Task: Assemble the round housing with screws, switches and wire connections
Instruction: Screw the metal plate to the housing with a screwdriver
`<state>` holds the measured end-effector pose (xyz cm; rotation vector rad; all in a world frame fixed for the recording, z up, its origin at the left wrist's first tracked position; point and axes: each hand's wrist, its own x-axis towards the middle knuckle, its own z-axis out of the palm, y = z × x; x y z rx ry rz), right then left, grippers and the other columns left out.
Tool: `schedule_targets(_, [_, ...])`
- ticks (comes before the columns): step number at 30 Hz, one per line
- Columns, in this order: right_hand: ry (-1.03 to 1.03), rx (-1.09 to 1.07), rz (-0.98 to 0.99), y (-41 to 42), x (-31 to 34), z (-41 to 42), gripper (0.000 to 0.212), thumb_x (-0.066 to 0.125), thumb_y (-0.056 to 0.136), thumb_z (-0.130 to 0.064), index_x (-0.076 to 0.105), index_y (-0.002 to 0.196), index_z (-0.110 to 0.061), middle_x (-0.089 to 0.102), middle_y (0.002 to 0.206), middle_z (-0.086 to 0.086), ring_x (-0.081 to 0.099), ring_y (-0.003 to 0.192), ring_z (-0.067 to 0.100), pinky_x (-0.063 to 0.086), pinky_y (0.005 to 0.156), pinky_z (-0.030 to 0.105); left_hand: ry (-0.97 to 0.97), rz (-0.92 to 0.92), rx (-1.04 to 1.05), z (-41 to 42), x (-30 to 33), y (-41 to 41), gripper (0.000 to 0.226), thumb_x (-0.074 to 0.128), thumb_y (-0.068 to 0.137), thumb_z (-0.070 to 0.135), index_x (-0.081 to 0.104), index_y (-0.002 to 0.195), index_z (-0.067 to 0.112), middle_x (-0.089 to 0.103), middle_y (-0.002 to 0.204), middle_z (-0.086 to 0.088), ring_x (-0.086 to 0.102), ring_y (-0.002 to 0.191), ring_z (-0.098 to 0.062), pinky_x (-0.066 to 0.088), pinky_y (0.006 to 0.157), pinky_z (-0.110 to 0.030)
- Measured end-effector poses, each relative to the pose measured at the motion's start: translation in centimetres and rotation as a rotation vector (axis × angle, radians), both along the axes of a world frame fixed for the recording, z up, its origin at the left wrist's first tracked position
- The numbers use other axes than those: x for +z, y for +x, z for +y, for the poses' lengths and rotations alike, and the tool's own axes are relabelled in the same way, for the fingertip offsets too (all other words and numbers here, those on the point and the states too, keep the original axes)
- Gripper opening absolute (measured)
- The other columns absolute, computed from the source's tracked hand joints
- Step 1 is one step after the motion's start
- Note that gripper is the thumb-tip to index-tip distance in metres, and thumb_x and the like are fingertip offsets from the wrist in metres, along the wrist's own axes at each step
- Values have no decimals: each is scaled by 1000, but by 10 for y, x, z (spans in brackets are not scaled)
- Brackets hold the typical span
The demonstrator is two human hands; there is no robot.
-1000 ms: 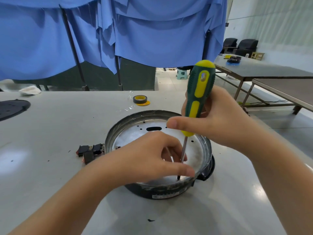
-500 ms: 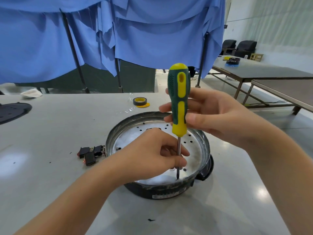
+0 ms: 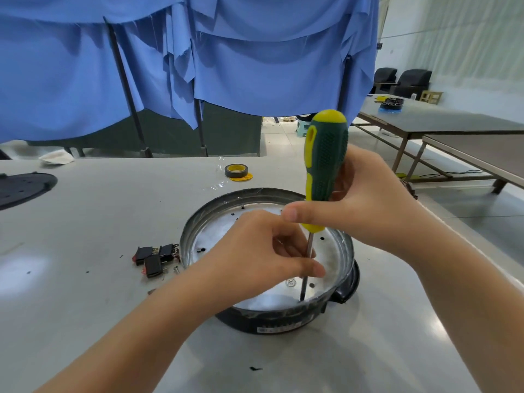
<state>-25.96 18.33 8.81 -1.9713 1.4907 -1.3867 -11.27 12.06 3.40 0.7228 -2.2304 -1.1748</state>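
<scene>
The round metal housing [image 3: 198, 222] with a dark plastic base sits on the grey table, its perforated silver floor facing up. My right hand [image 3: 365, 211] grips the green and yellow screwdriver [image 3: 324, 165], held nearly upright with its tip down on the housing floor near the front rim. My left hand [image 3: 263, 251] reaches into the housing and pinches the screwdriver shaft between thumb and fingers. Any screw at the tip is hidden. Three black rocker switches [image 3: 154, 258] lie just left of the housing.
A roll of dark tape on a yellow disc [image 3: 236, 171] lies behind the housing. A black round plate [image 3: 22, 188] sits at the table's far left, a white rag [image 3: 56, 158] near the back edge. A loose screw [image 3: 176, 269] lies by the switches. Blue cloth hangs behind; other tables stand at right.
The screwdriver went from leaning right to nearly upright, and its handle has turned in my right hand. My left hand stays on the shaft inside the housing.
</scene>
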Motion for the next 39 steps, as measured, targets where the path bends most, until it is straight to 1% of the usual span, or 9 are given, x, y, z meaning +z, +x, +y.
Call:
schedule_targets(4, [137,108,-92,-7,0,-2,47,84,59,-36,58,96,-25,65,75,-6,63,72,3,51,65,16,-10,-25,-68,1,0,1,17,81,74,15,73,68,29,76,75,9,72,70,-4,55,70,-14])
schedule_targets(9, [329,487,-323,-25,2,4,51,61,78,-5,51,127,-13,67,118,10,63,112,25,51,90,29,86,-52,-175,0,3,3,21,69,86,6,70,87,27,77,85,5,73,82,-5,53,77,-12])
schedule_targets(15, [254,288,-237,-26,2,2,43,76,65,-11,70,106,-21,74,100,5,70,93,19,55,77,23,154,-40,-270,-1,2,4,31,59,90,0,63,102,29,76,93,6,71,92,-5,53,85,-16])
schedule_targets(19, [131,143,-153,-12,1,1,41,83,49,-26,67,85,-15,67,73,-1,65,70,9,54,65,18,16,-19,-142,0,-1,1,21,84,69,29,71,84,28,75,85,6,71,76,-6,58,77,-23])
schedule_targets(22, [26,5,-4,-4,-1,-2,41,82,49,-40,56,77,-26,58,62,-16,57,60,-1,51,61,14,-36,21,-32,-1,-4,-2,20,88,63,26,70,70,32,74,75,2,70,69,-11,58,70,-25])
schedule_targets(26, [171,101,-112,-11,-5,-6,52,87,57,-32,54,96,-25,71,88,-1,71,82,14,58,70,27,14,-1,-81,-3,-3,1,19,82,72,17,75,72,35,75,75,7,72,72,-4,55,73,-16])
schedule_targets(32, [436,533,-269,-32,-2,0,61,65,77,-9,46,133,-18,64,124,10,61,115,26,50,91,31,177,-37,-247,-1,1,2,30,59,91,-2,65,99,26,77,88,7,71,90,-4,52,78,-12])
schedule_targets(35, [401,428,-240,-31,-1,0,48,71,72,-6,60,118,-15,72,107,8,68,103,22,53,82,25,180,-41,-289,-1,0,3,34,53,93,-4,60,105,27,74,96,5,70,96,-3,51,83,-12])
schedule_targets(39, [222,150,-72,-18,-1,-2,40,84,50,-29,61,79,-13,66,68,-5,65,67,11,55,64,20,81,-18,-196,-3,-1,3,21,78,76,19,69,91,31,76,90,4,72,86,-7,57,83,-23])
